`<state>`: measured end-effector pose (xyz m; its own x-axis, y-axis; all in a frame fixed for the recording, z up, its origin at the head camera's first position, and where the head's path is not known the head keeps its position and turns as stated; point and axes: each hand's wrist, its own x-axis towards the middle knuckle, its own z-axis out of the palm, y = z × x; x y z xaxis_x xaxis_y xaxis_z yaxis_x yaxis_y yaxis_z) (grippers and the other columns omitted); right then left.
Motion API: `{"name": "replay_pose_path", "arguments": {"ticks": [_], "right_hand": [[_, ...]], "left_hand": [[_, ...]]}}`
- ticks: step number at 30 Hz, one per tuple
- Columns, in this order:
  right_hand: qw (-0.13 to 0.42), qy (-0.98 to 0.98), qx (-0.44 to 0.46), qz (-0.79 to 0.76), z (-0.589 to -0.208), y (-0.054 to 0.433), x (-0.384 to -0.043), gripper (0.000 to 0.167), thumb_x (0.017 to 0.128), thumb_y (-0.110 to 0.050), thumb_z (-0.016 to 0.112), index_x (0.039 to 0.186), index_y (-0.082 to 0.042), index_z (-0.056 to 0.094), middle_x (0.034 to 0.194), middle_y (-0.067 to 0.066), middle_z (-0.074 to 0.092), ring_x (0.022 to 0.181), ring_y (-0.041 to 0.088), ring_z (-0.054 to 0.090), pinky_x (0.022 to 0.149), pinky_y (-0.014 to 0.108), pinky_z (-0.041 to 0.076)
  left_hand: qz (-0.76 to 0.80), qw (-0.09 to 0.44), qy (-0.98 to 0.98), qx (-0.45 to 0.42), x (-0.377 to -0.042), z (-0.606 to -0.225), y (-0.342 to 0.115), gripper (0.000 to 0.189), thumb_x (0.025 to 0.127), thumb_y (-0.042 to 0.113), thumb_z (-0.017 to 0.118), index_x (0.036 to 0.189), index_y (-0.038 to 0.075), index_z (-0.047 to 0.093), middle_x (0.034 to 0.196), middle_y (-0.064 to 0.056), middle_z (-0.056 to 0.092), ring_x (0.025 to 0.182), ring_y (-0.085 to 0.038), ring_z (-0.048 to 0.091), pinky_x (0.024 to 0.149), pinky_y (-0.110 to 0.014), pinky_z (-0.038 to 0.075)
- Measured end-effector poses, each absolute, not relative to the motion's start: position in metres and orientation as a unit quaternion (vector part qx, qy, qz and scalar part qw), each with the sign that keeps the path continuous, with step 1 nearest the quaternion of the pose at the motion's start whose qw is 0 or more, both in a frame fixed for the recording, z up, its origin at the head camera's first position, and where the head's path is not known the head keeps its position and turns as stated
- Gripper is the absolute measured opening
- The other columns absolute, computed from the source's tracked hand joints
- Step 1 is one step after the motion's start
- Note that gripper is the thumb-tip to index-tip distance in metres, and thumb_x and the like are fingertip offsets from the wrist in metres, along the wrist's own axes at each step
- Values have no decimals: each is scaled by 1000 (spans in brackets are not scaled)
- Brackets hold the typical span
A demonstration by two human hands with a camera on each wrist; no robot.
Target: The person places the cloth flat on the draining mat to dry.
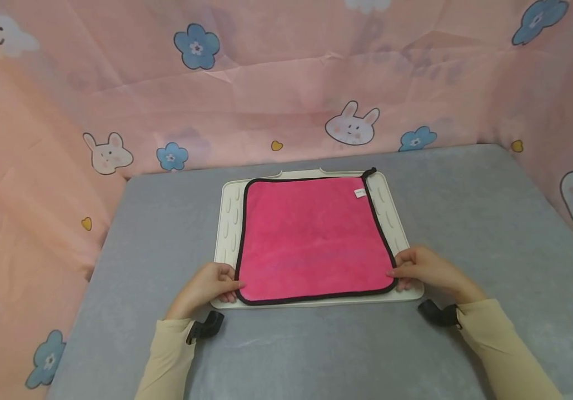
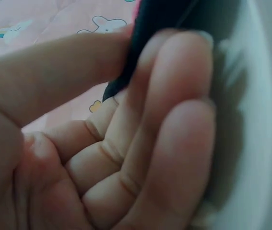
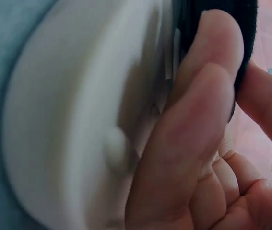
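A bright pink cloth with black edging lies spread over a cream ridged tray. Its near left corner is pinched by my left hand, thumb on top and fingers beneath the edge. My right hand pinches the near right corner in the same way. In the left wrist view the cloth's dark edging passes between thumb and fingers, close above the tray. The right wrist view has the black edging between thumb and fingers, beside the tray's pale rim.
The tray lies on a grey tabletop. A pink curtain printed with rabbits and flowers stands behind and at both sides. A white label and a black loop are at the cloth's far right corner. Black wrist devices sit at both sleeves.
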<state>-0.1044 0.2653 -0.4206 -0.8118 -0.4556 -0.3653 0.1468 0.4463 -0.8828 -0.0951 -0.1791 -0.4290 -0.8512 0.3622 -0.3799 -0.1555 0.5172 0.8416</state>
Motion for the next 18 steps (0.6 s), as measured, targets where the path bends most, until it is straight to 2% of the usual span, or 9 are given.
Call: {"name": "replay_pose_path", "arguments": {"ticks": [10,14,18], "right_hand": [[298,806,-86,-504,-421,264,-104,28,87,-6,65,66,-4,47,57,6,60,55,13,63,52,26,52],[303,810,-81,-496,-420,265,-106,24,88,-5,63,68,0,51,62,7,62,56,11,62,53,26,52],[284,827,-91,-477,-416,271,-110,18,91,-6,59,82,10,61,71,8,64,61,11,62,58,28,53]], "left_hand": [[490,270,826,64,-93,-431,-177,22,86,8,67,70,2,54,58,-2,62,50,-8,58,47,-20,47],[491,272,825,63,-94,-431,-178,20,87,10,67,72,0,57,59,-1,61,51,-7,57,48,-22,49],[490,259,830,58,-95,-428,-183,23,90,15,64,74,-2,60,59,-1,59,53,-9,57,51,-25,50]]}}
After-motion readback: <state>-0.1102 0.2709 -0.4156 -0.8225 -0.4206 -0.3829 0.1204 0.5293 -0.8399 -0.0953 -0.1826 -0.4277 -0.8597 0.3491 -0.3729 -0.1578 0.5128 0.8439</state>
